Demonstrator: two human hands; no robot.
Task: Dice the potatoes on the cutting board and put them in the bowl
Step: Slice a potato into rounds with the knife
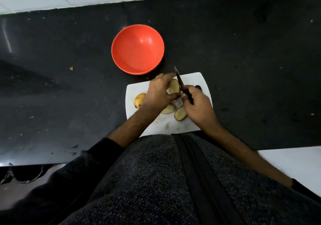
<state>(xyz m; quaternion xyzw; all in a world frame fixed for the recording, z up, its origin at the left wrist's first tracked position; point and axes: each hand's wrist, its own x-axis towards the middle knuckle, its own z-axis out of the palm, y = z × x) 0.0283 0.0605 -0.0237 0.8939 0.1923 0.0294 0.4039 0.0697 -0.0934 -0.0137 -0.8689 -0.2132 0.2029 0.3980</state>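
Head view: left hand (159, 92) fingers hold a potato slice (174, 86) upright on the cutting board (199, 80); right hand (198, 105) grips the knife (180, 82); two slices flat, one whole potato (139, 100); one red bowl (137, 49) toward the counter's far edge

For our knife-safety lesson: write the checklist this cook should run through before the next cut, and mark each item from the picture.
1. Left hand holds the potato piece steady: ok.
2. Right hand grips the knife by its handle: ok.
3. Left fingertips clear of the blade: cannot tell, they sit close beside it.
4. Cutting board lies flat on the counter: ok.
5. Red bowl stands ready beyond the board, nothing in it: ok.
6. Two cut slices and the uncut potato lie away from the blade: ok.
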